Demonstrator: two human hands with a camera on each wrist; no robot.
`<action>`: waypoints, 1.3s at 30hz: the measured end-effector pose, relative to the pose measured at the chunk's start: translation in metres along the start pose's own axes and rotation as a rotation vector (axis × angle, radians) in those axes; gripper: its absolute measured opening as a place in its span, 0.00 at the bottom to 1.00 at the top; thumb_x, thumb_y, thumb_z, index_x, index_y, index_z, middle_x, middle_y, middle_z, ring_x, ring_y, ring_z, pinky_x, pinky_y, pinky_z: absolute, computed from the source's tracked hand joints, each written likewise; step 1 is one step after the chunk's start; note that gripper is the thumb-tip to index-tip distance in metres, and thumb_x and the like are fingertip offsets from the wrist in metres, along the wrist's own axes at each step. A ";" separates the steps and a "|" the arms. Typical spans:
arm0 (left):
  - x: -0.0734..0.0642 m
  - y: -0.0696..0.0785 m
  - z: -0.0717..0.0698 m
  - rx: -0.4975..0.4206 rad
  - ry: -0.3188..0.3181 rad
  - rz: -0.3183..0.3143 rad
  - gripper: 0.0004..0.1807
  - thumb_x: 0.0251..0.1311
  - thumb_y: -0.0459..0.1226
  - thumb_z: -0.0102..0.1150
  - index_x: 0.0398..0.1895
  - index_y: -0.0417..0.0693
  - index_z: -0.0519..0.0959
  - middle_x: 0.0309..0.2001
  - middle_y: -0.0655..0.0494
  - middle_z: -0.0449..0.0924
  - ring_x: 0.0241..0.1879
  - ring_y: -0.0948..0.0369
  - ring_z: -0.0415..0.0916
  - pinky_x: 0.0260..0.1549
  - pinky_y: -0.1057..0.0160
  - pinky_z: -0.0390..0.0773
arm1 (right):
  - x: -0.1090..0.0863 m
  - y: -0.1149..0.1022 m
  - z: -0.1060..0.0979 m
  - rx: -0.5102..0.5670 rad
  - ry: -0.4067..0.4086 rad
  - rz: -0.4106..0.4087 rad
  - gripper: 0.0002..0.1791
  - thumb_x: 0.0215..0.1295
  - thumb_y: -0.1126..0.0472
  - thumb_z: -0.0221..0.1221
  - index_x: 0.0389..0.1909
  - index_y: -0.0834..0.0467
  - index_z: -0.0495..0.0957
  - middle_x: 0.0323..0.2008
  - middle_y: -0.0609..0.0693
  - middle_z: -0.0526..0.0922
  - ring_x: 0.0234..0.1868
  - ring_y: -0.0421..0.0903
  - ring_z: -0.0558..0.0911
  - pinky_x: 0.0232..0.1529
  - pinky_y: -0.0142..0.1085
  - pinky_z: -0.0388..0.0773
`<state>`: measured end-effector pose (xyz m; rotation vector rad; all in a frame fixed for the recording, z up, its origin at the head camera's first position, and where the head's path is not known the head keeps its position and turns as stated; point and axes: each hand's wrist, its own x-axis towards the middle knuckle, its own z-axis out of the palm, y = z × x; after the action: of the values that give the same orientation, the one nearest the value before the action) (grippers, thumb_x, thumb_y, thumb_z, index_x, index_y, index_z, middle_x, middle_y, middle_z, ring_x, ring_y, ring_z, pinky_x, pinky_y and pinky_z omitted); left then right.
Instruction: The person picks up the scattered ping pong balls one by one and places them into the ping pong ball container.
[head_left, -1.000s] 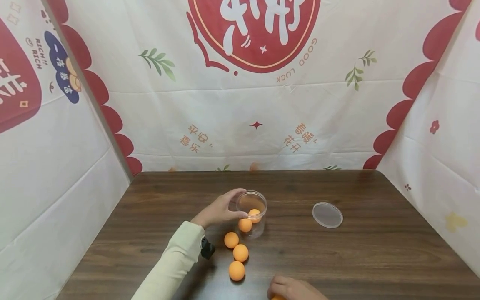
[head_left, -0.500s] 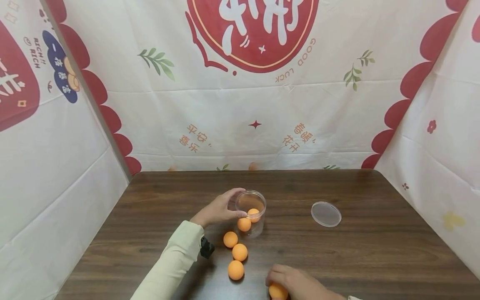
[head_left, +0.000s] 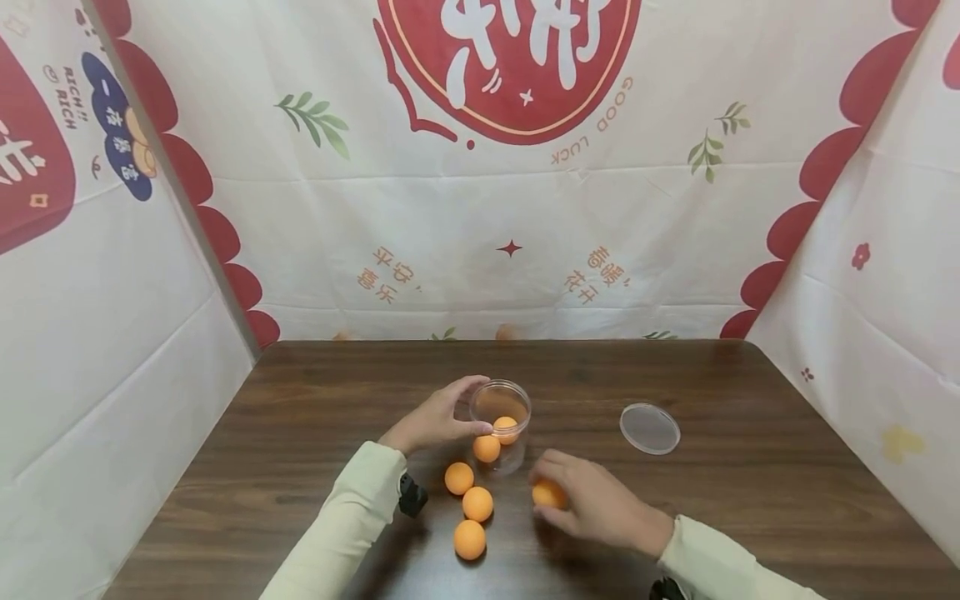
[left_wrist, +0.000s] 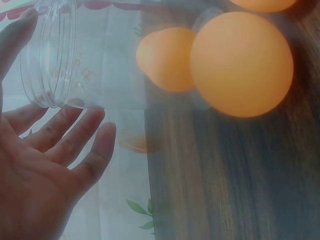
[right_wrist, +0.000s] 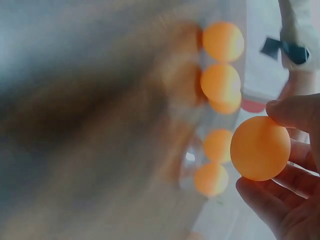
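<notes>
Looks partway along, with two orange balls (head_left: 487, 450) inside the upright clear jar (head_left: 516, 457), another ball (head_left: 549, 494) pinched between thumb and fingers of the right hand (head_left: 600, 504) just beside it, and three loose balls (head_left: 477, 504) left in a short, crooked row on the counter (head_left: 735, 500) near the jar's base. Steadies the jar with the left hand (head_left: 438, 423), curled about the ringed neck, leaving the round lid (head_left: 650, 429) off and flat to the right. Shows smooth, matte spheres, probably light plastic, beside rigid-looking transparent walls, a thin pale-rimmed disc, and dark wood grain bearing a soft sheen.
</notes>
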<state>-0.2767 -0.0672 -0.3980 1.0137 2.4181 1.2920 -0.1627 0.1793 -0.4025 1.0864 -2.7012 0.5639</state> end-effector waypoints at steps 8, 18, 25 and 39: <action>0.001 0.003 -0.001 0.000 0.005 -0.005 0.39 0.58 0.43 0.65 0.70 0.43 0.59 0.62 0.42 0.69 0.60 0.47 0.69 0.53 0.46 0.74 | 0.023 0.006 -0.021 -0.010 0.080 -0.015 0.12 0.55 0.59 0.67 0.39 0.52 0.77 0.38 0.42 0.78 0.34 0.33 0.75 0.35 0.30 0.77; -0.001 0.002 -0.001 -0.024 -0.001 -0.016 0.39 0.58 0.43 0.64 0.70 0.44 0.58 0.64 0.45 0.67 0.61 0.49 0.68 0.53 0.46 0.75 | 0.055 0.003 -0.043 -0.023 0.103 -0.044 0.12 0.56 0.58 0.67 0.39 0.56 0.77 0.36 0.44 0.76 0.29 0.35 0.72 0.31 0.28 0.74; -0.001 0.001 -0.002 -0.011 -0.003 -0.022 0.39 0.59 0.44 0.63 0.70 0.44 0.58 0.66 0.45 0.65 0.63 0.49 0.67 0.53 0.51 0.76 | 0.078 0.004 -0.050 -0.067 0.080 -0.010 0.13 0.56 0.59 0.67 0.40 0.57 0.78 0.37 0.46 0.78 0.30 0.36 0.74 0.31 0.30 0.75; -0.001 0.004 -0.003 -0.002 -0.006 -0.032 0.38 0.59 0.44 0.63 0.69 0.45 0.59 0.64 0.47 0.68 0.59 0.52 0.70 0.52 0.55 0.77 | 0.094 0.012 -0.043 -0.053 0.039 0.041 0.14 0.55 0.59 0.67 0.41 0.58 0.79 0.41 0.48 0.79 0.30 0.39 0.74 0.33 0.30 0.77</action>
<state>-0.2752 -0.0685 -0.3937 0.9731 2.4181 1.2795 -0.2375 0.1461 -0.3385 0.9982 -2.6945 0.5121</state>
